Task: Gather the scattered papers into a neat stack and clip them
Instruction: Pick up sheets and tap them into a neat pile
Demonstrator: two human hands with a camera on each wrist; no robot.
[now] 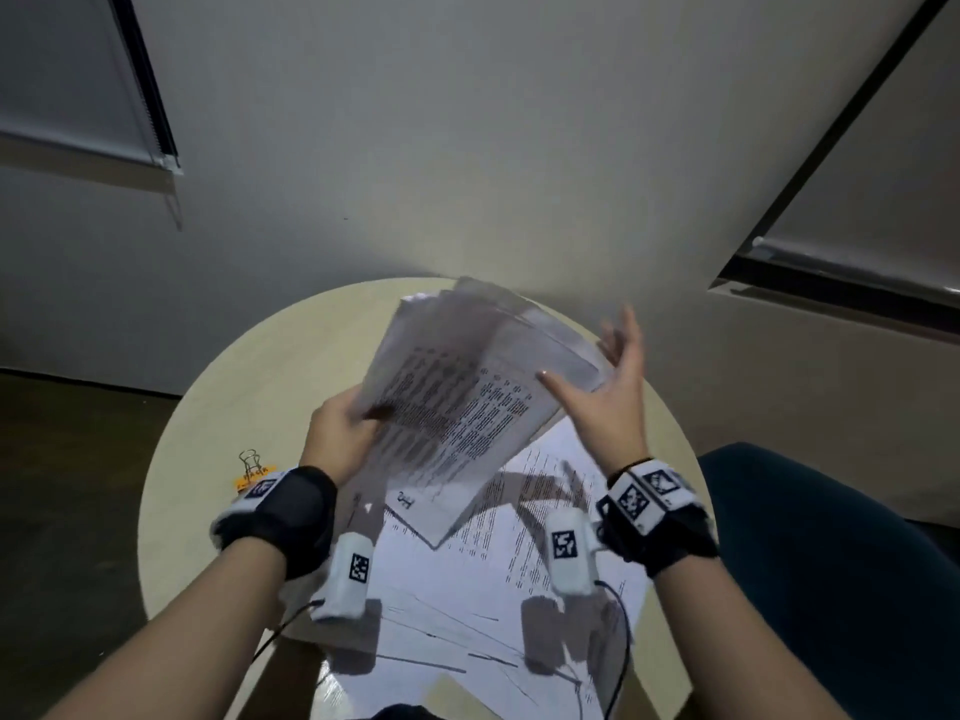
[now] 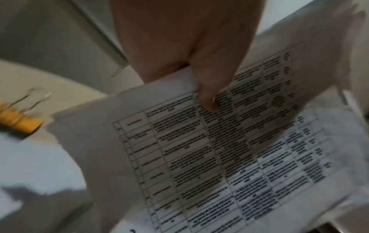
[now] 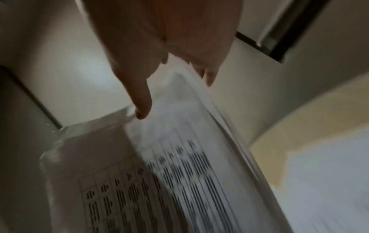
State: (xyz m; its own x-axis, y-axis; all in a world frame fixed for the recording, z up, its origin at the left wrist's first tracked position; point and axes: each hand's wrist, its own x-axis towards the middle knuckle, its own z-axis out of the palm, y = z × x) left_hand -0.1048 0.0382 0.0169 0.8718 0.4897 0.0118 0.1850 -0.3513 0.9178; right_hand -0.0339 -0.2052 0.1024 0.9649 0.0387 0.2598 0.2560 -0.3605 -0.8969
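A bundle of printed sheets (image 1: 457,392) with tables on them is lifted above the round table, tilted and blurred. My left hand (image 1: 343,426) grips its left edge, thumb on top of the print (image 2: 207,100). My right hand (image 1: 608,387) is open at the bundle's right edge, fingers straight, thumb lying on the top sheet (image 3: 141,107). More loose sheets (image 1: 519,589) lie flat on the table beneath and toward me. An orange binder clip (image 1: 252,472) (image 2: 18,121) with wire handles sits on the table left of my left wrist.
The round beige table (image 1: 249,376) is small; its rim shows on the left and back. A wall stands right behind it. A dark teal seat (image 1: 831,553) is at the right. Thin cables hang from the wrist cameras over the lower papers.
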